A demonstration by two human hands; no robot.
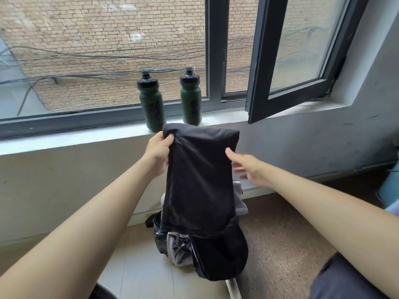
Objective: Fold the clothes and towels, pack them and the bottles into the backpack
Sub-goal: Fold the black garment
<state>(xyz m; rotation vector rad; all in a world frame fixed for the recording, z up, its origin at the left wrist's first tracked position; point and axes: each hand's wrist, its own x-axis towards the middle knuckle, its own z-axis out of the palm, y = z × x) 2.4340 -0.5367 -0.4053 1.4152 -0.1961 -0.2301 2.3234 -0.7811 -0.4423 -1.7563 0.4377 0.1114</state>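
Two-handed, reached forward, arms extended. Pinched the folded black garment (200, 180) by its top corner with the left hand (156, 151), fingers (162, 135) curled, above the backpack (218, 257) on the floor (291, 234). Held the right hand (248, 167) beside its edge, fingers loosely straight.

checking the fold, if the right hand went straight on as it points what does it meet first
Probably the right edge of the black garment held up by the left hand; the right hand is beside it, depth unclear.

The windowsill (64, 142) bears 2 green bottles (151, 102); the backpack (220, 255) stands on the floor (280, 234).
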